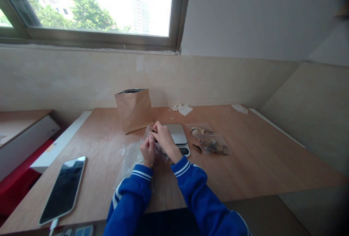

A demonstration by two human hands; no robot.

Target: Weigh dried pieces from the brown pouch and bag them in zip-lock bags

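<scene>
My left hand (148, 151) is closed on a small clear zip bag (148, 131) in front of the kitchen scale (177, 134). Beside it, my right hand (163, 136) has its fingers pinched together at the same bag's upper part. Dark bits show in the bag, partly hidden by my fingers. Under and left of my hands lie crumpled clear plastic bags (128, 161). Right of the scale are two filled zip bags, one (201, 129) behind the other (215, 144), with brown dried pieces inside. A single dark dried slice (196, 148) lies next to the scale.
A brown kraft pouch (135, 110) stands open-topped behind my hands. A phone (64, 188) with a white cable lies at the table's left. Torn paper scraps (185, 109) and a crumpled tissue (240, 108) rest along the wall.
</scene>
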